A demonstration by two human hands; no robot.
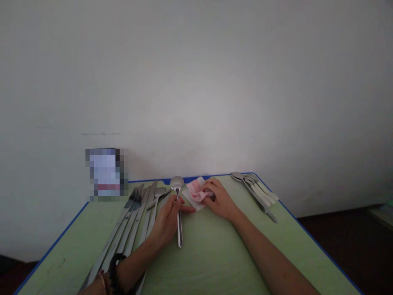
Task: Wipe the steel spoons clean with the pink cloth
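Note:
My left hand [168, 219] pinches the handle of a steel spoon [178, 205] that lies on the green table [215, 254], its bowl pointing to the wall. My right hand [219, 200] is closed over a folded pink and white cloth [196, 192] just right of the spoon's bowl. Both hands rest on the table near its far edge. A dark beaded bracelet sits on my left wrist.
Several knives and a spoon [135, 221] lie in a row left of my left hand. Another group of cutlery [258, 192] lies at the far right. A blurred box [106, 174] stands at the table's far left corner against the white wall.

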